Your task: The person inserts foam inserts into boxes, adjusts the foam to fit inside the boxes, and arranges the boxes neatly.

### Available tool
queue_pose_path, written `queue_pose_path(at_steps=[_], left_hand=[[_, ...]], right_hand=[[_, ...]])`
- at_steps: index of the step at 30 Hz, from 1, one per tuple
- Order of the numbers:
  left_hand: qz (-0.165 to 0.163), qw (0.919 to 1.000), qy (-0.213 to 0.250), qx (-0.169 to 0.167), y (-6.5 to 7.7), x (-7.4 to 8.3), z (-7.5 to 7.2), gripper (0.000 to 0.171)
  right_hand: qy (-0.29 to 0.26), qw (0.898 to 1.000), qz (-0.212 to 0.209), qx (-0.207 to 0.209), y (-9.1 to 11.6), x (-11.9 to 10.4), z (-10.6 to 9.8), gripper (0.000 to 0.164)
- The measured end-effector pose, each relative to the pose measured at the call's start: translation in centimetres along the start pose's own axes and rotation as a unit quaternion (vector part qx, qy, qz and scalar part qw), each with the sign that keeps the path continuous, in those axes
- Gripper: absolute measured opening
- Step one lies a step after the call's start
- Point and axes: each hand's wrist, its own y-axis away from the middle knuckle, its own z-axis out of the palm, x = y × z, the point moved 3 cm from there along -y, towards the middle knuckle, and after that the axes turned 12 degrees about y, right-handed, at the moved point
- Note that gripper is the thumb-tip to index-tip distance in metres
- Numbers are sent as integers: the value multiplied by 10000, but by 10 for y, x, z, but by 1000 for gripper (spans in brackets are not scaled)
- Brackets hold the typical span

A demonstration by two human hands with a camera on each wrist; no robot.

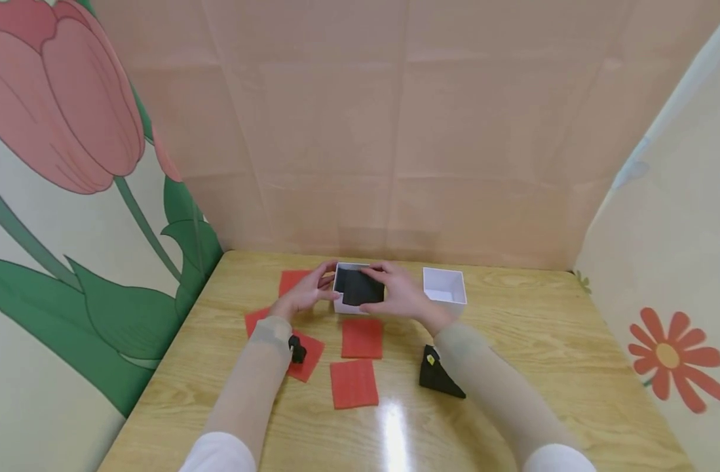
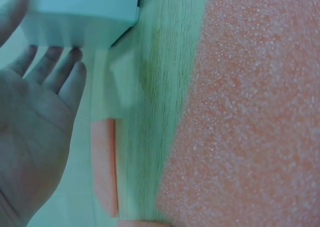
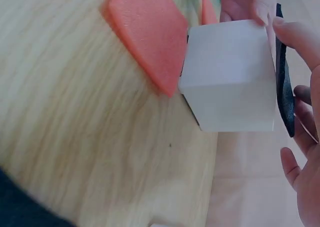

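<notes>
Left forearm (image 1: 247, 387) partly covers red squares (image 1: 310, 362) beside white box (image 1: 349, 309).

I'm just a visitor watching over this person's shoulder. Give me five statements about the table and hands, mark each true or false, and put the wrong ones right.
1. The right hand holds a black sheet. True.
2. The left hand grips a red square. False: its fingers are at the left white box.
3. A red square lies on the near side of that box. True.
4. Only one white box stands on the table. False: there is also a right white box.
5. A black piece with a yellow mark lies by the right forearm. True.
</notes>
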Motion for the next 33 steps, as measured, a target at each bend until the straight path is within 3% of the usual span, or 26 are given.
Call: queue_pose_path(at_steps=[11, 33], left_hand=[[-11, 10000, 68, -48, 1, 4, -2, 90], [56, 9999, -43, -148, -3, 3, -5, 92]], right_hand=[[-10, 9997, 143, -195, -32, 2, 0, 89], [116, 9982, 171, -572, -49, -2, -3, 91]])
